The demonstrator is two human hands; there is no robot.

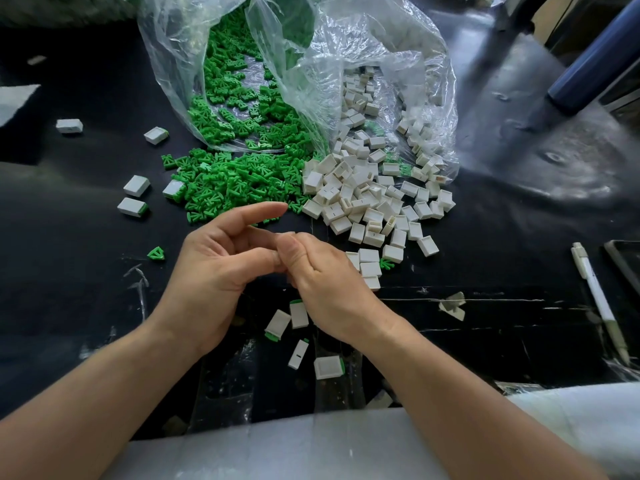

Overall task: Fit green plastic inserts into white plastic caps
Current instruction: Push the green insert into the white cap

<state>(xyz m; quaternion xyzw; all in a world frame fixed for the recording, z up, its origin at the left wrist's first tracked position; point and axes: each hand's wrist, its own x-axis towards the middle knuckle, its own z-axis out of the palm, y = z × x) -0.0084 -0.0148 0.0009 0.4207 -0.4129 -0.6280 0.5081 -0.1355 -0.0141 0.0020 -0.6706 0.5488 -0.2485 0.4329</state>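
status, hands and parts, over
Fingertips of left hand and right hand together, contents hidden. Piled just ahead: green inserts, white caps. Nothing blocking.

Soft light falls from above and to the right of the clear plastic bag, whose crinkled film carries white glare streaks. Right of the bag the black table shines with broad grey reflections; left of it the surface reads dark and matte. Shadows are faint. Focus is crisp just below the bag; far right of it a blue tube is smeared and bent by wide-angle stretch, and the pale edge well below is soft
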